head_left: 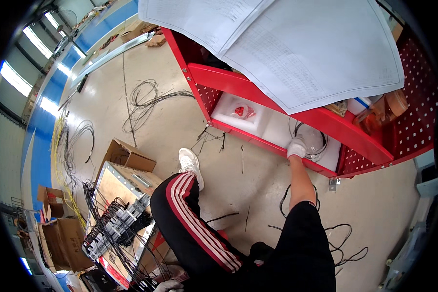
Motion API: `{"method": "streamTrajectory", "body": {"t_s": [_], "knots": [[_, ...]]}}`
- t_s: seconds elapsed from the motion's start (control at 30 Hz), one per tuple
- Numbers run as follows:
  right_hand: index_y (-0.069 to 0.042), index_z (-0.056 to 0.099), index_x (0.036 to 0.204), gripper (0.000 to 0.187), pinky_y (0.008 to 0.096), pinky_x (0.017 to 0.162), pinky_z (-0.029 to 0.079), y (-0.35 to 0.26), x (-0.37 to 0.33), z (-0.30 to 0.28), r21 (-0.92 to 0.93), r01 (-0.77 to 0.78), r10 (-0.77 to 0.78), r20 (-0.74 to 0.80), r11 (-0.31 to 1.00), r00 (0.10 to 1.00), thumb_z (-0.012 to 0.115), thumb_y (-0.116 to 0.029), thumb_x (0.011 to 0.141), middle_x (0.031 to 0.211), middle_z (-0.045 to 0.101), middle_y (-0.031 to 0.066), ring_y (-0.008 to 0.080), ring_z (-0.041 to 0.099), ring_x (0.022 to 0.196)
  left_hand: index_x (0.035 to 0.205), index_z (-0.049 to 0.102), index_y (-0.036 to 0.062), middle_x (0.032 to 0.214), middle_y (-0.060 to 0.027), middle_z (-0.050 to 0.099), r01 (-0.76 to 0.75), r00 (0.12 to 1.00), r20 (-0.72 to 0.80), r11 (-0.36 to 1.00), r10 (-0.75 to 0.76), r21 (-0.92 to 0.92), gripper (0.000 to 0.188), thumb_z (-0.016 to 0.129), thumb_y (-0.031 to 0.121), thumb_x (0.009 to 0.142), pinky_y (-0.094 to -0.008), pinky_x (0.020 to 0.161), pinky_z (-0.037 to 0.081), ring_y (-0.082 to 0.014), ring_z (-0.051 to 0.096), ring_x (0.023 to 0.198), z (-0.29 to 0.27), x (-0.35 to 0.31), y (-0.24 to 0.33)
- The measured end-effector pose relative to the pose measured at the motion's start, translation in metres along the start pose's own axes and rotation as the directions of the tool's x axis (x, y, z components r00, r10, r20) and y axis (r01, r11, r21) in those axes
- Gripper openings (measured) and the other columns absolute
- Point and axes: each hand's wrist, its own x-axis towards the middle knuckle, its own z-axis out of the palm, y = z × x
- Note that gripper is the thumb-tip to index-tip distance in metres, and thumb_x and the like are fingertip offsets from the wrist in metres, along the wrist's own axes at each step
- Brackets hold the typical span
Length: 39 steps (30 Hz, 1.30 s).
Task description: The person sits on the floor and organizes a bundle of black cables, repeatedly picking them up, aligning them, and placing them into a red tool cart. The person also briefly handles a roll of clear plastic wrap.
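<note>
My right hand (pixel 297 147), in a white glove, reaches into the lower shelf of a red metal cart (pixel 277 111). Its fingers are closed at the left edge of a coil of wire (pixel 321 155), which seems to lie in clear plastic. White foam (pixel 272 130) lines that shelf, with a small clear bag of red parts (pixel 242 112) on the left. At the bottom edge my gloved left hand (pixel 169 286) is only partly in view, beside black cables (pixel 151 263); its fingers are mostly cut off.
Large paper drawings (pixel 316 53) drape over the cart's top. To the left, a wooden crate (pixel 126 182) carries metal connector parts (pixel 114 226) with black cables. Loose wire coils (pixel 143 104) and cable offcuts (pixel 343 238) lie on the floor. Cardboard boxes (pixel 65 243) stand farther left.
</note>
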Motion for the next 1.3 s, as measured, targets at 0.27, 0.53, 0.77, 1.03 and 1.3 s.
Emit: {"method": "streamTrajectory", "body": {"t_s": [0.27,0.53,0.77,1.03,1.3], "knots": [[0.002,0.057,0.113,0.034,0.0468,0.076,0.055,0.035,-0.057,-0.157,0.348,0.395,-0.264,-0.367,0.851,0.892,0.065,-0.013,0.084,0.092,0.069,0.0192,0.0352,0.069,0.080,0.126,0.059,-0.0004,0.115,-0.0101,0.066,-0.113,0.989,0.099,0.994,0.113,-0.009,0.030,0.057,0.017,0.102,-0.0296,0.088,0.050,-0.0170,0.063,0.098,-0.002,0.005,-0.001],[0.004,0.056,0.128,0.045,0.0382,0.094,0.053,-0.044,-0.268,-0.292,0.732,-0.668,-0.661,0.437,-0.131,0.609,0.052,0.001,0.084,0.116,0.066,0.0129,0.0223,0.066,0.103,0.134,0.053,-0.0013,0.117,-0.0141,0.064,-0.371,0.860,0.369,0.928,0.353,-0.023,0.051,0.070,0.011,0.088,-0.0360,0.090,0.052,-0.0203,0.065,0.098,0.046,0.069,0.041],[0.005,0.064,0.117,0.032,0.0311,0.087,0.048,-0.073,-0.343,-0.322,0.896,-0.410,-0.708,0.400,0.170,0.582,0.047,-0.013,0.096,0.108,0.069,0.0080,0.0162,0.061,0.097,0.118,0.058,-0.0018,0.092,-0.0126,0.070,-0.648,0.742,0.175,0.623,0.647,0.438,0.035,0.072,0.013,0.089,-0.0308,0.069,0.054,-0.0185,0.069,0.077,0.113,0.116,0.051],[0.002,0.056,0.125,0.031,0.0309,0.092,0.046,-0.092,-0.348,-0.333,0.753,-0.658,-0.727,0.445,-0.012,0.523,0.051,-0.011,0.097,0.111,0.063,0.0071,0.0151,0.059,0.100,0.100,0.060,0.0004,0.081,-0.0131,0.064,-0.577,0.810,-0.048,0.808,0.585,0.124,0.014,0.065,0.010,0.092,-0.0321,0.066,0.050,-0.0228,0.063,0.069,0.120,0.114,0.057],[0.001,0.057,0.121,0.029,0.0264,0.086,0.047,-0.096,-0.362,-0.323,0.832,-0.542,-0.650,0.476,0.116,0.593,0.060,-0.009,0.094,0.104,0.062,0.0029,0.0093,0.057,0.094,0.090,0.054,0.0019,0.078,-0.0166,0.059,-0.631,0.650,-0.164,0.647,0.742,0.428,0.014,0.060,0.012,0.097,-0.0387,0.061,0.049,-0.0329,0.061,0.067,0.130,0.130,0.049]]}}
